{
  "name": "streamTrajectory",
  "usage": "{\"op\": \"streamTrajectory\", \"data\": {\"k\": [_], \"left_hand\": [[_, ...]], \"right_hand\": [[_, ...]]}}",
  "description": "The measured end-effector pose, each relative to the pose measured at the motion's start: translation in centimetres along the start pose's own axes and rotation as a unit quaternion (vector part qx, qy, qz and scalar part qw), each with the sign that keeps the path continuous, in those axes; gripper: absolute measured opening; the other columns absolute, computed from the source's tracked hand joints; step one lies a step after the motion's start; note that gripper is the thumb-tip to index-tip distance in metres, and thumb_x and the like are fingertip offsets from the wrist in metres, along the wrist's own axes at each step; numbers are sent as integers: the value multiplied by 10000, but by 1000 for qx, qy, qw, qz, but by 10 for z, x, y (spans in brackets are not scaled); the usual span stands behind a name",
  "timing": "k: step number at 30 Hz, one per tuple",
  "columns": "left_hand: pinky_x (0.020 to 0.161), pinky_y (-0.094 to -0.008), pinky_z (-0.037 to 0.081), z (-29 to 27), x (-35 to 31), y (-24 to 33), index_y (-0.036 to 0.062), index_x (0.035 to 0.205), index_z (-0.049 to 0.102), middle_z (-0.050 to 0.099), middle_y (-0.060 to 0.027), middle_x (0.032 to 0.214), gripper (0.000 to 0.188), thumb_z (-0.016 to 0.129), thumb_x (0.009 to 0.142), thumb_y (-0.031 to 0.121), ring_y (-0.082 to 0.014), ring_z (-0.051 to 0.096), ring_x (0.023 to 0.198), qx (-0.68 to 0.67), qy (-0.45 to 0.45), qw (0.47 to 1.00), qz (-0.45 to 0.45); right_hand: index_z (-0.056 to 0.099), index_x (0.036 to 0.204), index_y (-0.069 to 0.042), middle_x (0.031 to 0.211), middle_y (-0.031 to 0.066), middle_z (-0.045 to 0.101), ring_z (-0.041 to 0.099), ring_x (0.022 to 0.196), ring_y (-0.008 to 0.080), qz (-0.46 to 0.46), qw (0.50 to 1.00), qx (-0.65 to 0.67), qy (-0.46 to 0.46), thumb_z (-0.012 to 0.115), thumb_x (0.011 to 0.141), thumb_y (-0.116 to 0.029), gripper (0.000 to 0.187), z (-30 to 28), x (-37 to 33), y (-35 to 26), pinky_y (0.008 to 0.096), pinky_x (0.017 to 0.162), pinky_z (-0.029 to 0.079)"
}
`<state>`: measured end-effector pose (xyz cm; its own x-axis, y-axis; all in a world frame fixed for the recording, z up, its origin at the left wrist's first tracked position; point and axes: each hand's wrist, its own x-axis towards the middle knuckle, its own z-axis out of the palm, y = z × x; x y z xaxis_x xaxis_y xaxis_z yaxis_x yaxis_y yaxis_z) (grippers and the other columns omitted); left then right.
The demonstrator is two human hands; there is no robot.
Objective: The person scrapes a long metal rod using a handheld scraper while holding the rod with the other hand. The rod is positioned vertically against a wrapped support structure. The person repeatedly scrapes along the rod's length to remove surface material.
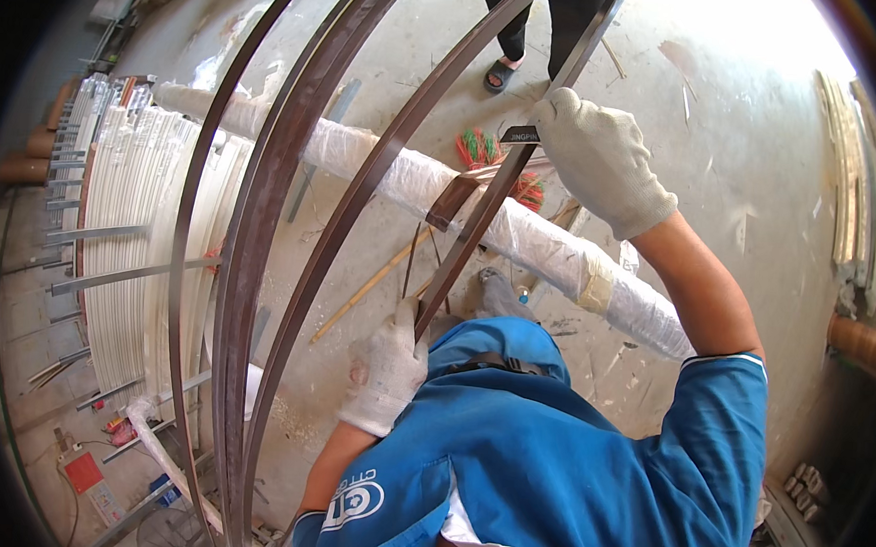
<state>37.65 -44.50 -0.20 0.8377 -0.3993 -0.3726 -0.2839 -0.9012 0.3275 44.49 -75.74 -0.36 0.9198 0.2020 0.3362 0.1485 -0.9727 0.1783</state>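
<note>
A long dark brown strip [486, 202] runs slantwise from the top of the view down toward my body. My left hand [388, 370], in a whitish work glove, is closed round its lower end, close to my blue shirt. Higher up, my right hand [607, 164], gloved the same way, makes a fist at the strip. From that fist juts a black flat-ended piece [521, 135] with pale lettering, lying across the strip; the rest of it is hidden in the glove, so its kind does not show. A short brown profile piece [452, 203] is beside the strip.
More long brown strips [364, 180] stretch past on my left. A plastic-wrapped bundle [548, 245] crosses the floor ahead. White lengths [127, 247] are stacked on a metal rack at left. Red-and-green bristles [478, 147] lie near the bundle. Another person's sandalled foot [499, 75] is beyond.
</note>
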Motion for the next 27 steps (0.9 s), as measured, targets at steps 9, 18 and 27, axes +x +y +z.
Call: {"op": "streamTrajectory", "data": {"k": [9,18,27], "left_hand": [[719,-535,533,-2,1,1,58,1204,602,705,-232,850,327,617,938,247,-431,693,788,0,-6,1000,1],[734,-526,534,-2,2,0,49,1202,609,708,-232,877,320,620,940,233,-425,695,820,-10,-14,1000,1],[727,-519,535,2,0,-3,50,1199,614,705,-217,890,321,626,943,243,-425,691,812,-7,12,1000,15]], "right_hand": [[609,1066,-25,1004,165,659,687,830,370,126,959,251,26,608,931,-55,138,16,-6,14,433,713,556],[685,1059,-21,906,166,675,644,775,309,178,903,387,56,680,928,-129,170,16,-7,48,388,722,518],[707,994,-15,826,113,658,589,653,164,206,900,380,60,729,903,-127,146,12,-18,35,319,636,487]]}}
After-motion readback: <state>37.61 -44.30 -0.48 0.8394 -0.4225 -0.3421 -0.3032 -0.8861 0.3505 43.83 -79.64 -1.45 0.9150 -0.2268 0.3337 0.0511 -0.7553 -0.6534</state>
